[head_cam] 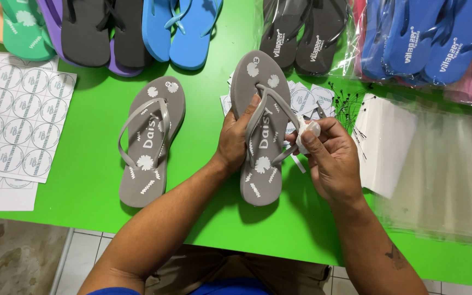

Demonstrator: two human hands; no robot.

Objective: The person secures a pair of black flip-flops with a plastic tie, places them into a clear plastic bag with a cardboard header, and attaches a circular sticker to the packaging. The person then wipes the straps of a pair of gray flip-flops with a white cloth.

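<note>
Held up just above the green tabletop [94, 180]: a grey flip-flop [260, 136] with white flower print, gripped by the left hand [236, 139]. Left fingers [252, 106] wrapped over the left edge of the sole, thumb near the strap, pressed firmly on it. Pinched between the right fingers [310, 143] of the right hand [329, 161]: a small white tag [308, 130], kept right at the grey strap [289, 117]. Lay flat at the left, well apart: the second grey flip-flop [151, 139]. Under and behind the held one, a sheet of round stickers [301, 98]; just beside the right hand, thin black pins [348, 106] and a pile of clear plastic bags [443, 169].

Possible trouble, as a judgement: tag maybe dropped or torn because of a very small pinch; strap maybe pulled out of the sole by too strong a tug; pins maybe knocked off by the right wrist; sole maybe slipped from the one-sided grip.
</note>
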